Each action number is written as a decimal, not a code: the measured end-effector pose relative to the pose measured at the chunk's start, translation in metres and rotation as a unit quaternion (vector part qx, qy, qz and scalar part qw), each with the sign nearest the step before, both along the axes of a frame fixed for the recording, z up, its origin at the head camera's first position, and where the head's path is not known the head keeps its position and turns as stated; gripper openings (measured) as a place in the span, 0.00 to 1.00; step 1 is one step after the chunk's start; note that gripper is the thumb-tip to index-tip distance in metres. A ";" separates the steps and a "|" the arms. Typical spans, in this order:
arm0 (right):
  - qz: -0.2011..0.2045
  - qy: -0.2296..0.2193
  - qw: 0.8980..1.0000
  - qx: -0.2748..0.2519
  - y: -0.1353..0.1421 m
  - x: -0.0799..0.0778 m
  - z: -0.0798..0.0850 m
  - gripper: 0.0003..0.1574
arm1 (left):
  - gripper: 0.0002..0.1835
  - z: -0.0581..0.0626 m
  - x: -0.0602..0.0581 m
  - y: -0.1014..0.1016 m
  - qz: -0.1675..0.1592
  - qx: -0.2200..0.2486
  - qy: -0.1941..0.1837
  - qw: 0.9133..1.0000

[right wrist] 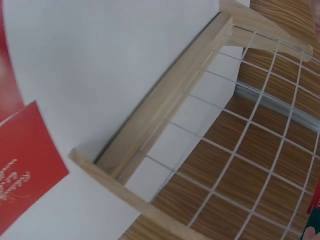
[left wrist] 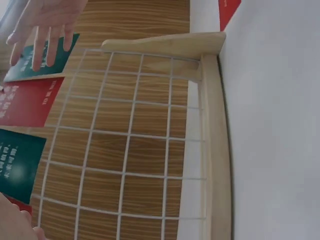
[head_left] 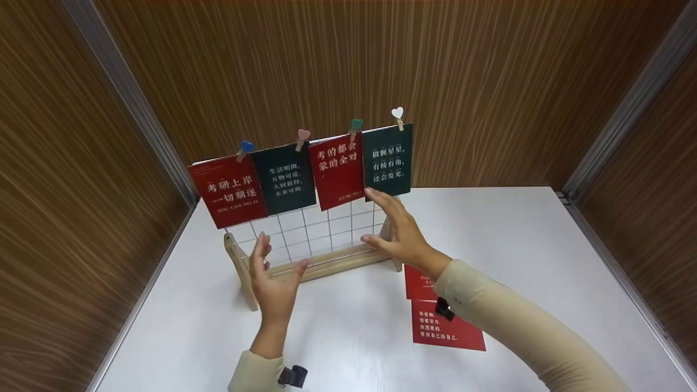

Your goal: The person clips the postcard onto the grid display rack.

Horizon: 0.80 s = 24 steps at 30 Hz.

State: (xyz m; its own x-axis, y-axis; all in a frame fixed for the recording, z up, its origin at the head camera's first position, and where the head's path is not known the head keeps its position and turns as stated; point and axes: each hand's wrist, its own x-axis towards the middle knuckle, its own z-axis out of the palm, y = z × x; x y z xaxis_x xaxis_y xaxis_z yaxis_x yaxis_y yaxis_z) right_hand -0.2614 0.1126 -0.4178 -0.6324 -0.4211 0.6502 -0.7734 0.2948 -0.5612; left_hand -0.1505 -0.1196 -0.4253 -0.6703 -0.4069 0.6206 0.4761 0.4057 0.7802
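A wire grid rack (left wrist: 129, 135) with a wooden base bar (head_left: 326, 267) stands on the table. Along its top hang red and dark green cards with printed text, held by heart-topped clothespins: a red card (head_left: 227, 193), a green card (head_left: 284, 182), another red card (head_left: 338, 171) and another green card (head_left: 387, 158). My left hand (head_left: 274, 294), fingers spread upward and holding nothing, is in front of the grid's left part. My right hand (head_left: 405, 234) holds nothing; its index fingertip reaches the lower edges of the two right-hand cards, thumb apart below.
Two more red cards, an upper one (head_left: 418, 284) and a lower one (head_left: 444, 326), lie on the white table (head_left: 517, 256) under my right forearm. Wood-grain panels (head_left: 348, 60) enclose the table behind and at both sides. A wooden rack foot (head_left: 239, 272) stands left of my left hand.
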 end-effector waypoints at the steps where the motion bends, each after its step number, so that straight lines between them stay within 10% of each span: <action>1: -0.003 -0.004 1.000 0.001 0.004 0.000 -0.003 0.51 | 0.44 -0.003 -0.001 0.002 -0.003 -0.002 -0.002 1.000; 13: -0.037 -0.056 0.997 0.028 0.046 0.001 -0.033 0.50 | 0.45 -0.065 -0.025 0.023 -0.041 -0.005 -0.026 0.999; 24: -0.093 -0.109 0.988 0.059 0.080 0.000 -0.056 0.48 | 0.43 -0.085 -0.027 0.050 -0.065 -0.034 -0.092 0.993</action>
